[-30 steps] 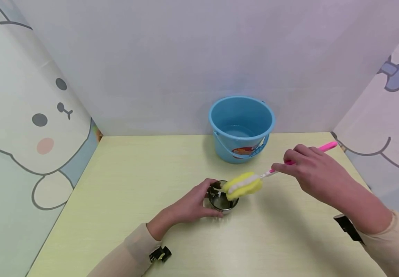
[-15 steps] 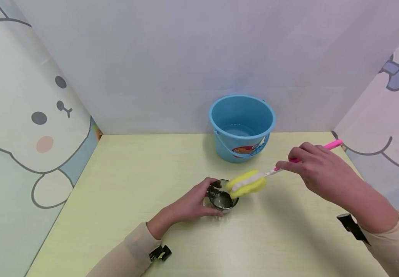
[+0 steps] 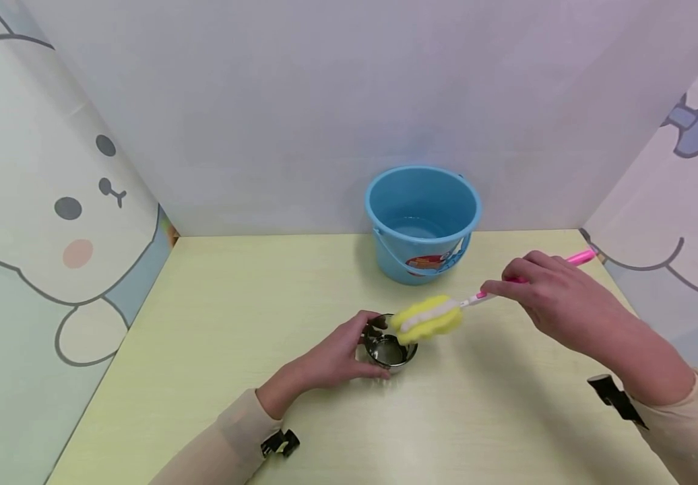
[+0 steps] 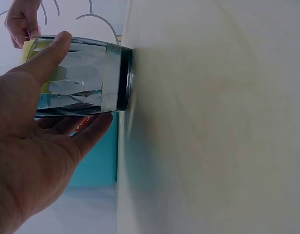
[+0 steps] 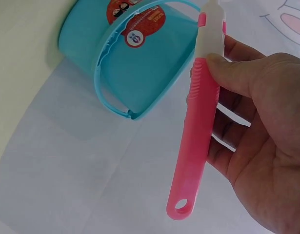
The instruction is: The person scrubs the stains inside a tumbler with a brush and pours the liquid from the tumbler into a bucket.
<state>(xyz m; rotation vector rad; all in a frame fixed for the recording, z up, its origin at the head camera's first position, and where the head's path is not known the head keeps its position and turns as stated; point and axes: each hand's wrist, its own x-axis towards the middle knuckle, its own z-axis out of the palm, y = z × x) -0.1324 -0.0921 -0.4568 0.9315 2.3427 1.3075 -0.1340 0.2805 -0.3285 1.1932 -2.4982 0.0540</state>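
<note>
A clear glass cup (image 3: 390, 353) stands upright on the table, its mouth facing up. My left hand (image 3: 339, 360) grips it from the left side, the thumb (image 4: 54, 53) on one side and the fingers on the other. In the left wrist view the glass (image 4: 89, 78) shows its thick base against the tabletop. My right hand (image 3: 558, 306) holds a sponge bottle brush by its pink handle (image 5: 196, 126), thumb laid along the grip. Its yellow and white sponge head (image 3: 428, 319) hangs at the far right rim of the glass, overlapping the opening in the head view.
Behind the glass, near the wall, stands a light blue bucket (image 3: 388, 259) with its handle hanging down at the front. Water shows at its bottom. White walls with cartoon drawings (image 3: 70, 209) border the pale table (image 3: 234, 296) on the left and right.
The brush shifted slightly right and away from the glass, then back left a little toward it. My left hand and the glass have stayed in place.
</note>
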